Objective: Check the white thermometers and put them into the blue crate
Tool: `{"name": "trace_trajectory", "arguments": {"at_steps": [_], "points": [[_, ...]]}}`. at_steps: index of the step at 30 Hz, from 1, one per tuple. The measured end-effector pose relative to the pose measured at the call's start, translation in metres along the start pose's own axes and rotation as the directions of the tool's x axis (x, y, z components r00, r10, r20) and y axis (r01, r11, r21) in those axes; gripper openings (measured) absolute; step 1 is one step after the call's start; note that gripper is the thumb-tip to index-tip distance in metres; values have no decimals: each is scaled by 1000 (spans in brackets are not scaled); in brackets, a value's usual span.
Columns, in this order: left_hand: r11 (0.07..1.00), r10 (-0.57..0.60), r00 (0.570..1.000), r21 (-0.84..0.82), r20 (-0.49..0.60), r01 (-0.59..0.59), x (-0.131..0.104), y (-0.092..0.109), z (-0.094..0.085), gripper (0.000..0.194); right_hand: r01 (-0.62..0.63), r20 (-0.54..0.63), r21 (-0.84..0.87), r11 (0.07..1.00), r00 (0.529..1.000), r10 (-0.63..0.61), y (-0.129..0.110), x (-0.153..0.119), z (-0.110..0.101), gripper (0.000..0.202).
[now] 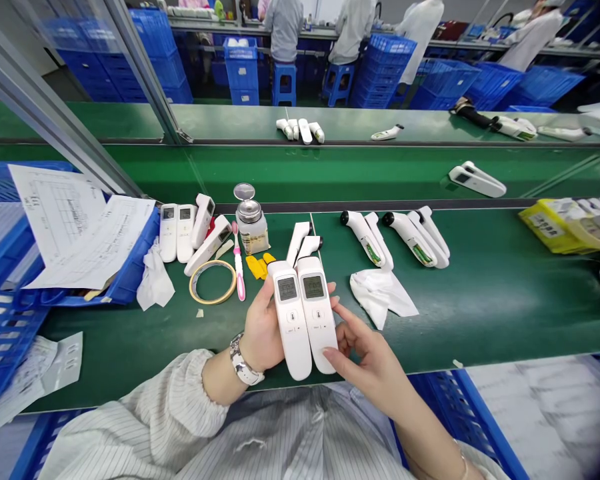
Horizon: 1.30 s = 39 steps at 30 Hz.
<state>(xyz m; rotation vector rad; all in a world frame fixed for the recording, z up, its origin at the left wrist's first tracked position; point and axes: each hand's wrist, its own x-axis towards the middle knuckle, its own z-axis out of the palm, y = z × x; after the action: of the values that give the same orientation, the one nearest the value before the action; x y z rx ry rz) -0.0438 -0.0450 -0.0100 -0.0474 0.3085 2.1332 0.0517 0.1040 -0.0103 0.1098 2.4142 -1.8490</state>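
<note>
Two white handheld thermometers lie side by side, screens up, in front of me. My left hand (264, 327) is wrapped round the left thermometer (294, 333) from below and supports the pair. The thumb and fingers of my right hand (363, 347) grip the lower right edge of the right thermometer (320, 327). Both screens show grey displays with faint digits. Just beyond them, two more thermometers (298, 241) lie on the green bench. To the right, thermometers with open green-board compartments (367, 240) rest near a crumpled white cloth (380, 293).
On the left are several thermometers (185, 233), a tape roll (213, 282), a pink toothbrush (239, 263), a bottle (253, 230), yellow finger cots (258, 267) and a blue basket with papers (95, 240). A yellow bin (550, 227) stands right. People work beyond the conveyor (330, 177).
</note>
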Motion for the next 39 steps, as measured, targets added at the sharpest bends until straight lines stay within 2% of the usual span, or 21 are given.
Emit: {"name": "trace_trajectory", "arguments": {"at_steps": [4, 8, 11, 17, 21, 25, 27, 32, 34, 36, 39], "points": [[1000, 3, 1000, 16, -19, -3, 0, 0, 1, 73, 48, -64, -174, 983, 996, -60, -1, -1, 6, 59], [998, -5, 1000, 56, -12, 5, 0, 0, 0, 73, 110, -88, -394, 913, 984, -157, -2, -4, 12, 63], [996, 35, 999, 88, -14, -34, 0, -1, -1, 69, 177, -65, -456, 872, 971, -232, -4, -5, 16, 62], [991, 47, 993, 130, -106, -33, -1, -4, -4, 60, 319, -20, -515, 796, 924, -383, -2, -4, 24, 65], [982, -17, 991, 183, -136, 42, -1, -4, -8, 59, 319, 7, -444, 837, 936, -353, 1, -3, 22, 63], [976, 50, 988, 218, -148, -16, -1, -5, -9, 51, 243, -6, -257, 935, 968, -252, 4, -3, 18, 54], [969, 73, 987, 246, -142, -36, -1, -5, -10, 45, 213, -32, -163, 963, 975, -221, 8, -4, 21, 57], [940, 80, 987, 339, -139, -29, -3, -6, -11, 42, 198, 16, -19, 980, 980, -197, 15, -4, 34, 74], [928, 116, 984, 367, -132, -61, -3, -7, -10, 41, 191, 47, 6, 982, 980, -191, 17, -4, 36, 76], [918, 156, 977, 387, -148, -88, -3, -8, -7, 44, 188, 61, 19, 982, 980, -189, 19, -4, 35, 78], [913, 142, 976, 403, -168, -64, -2, -9, -2, 56, 170, 46, 44, 984, 984, -172, 22, -4, 33, 72]]}}
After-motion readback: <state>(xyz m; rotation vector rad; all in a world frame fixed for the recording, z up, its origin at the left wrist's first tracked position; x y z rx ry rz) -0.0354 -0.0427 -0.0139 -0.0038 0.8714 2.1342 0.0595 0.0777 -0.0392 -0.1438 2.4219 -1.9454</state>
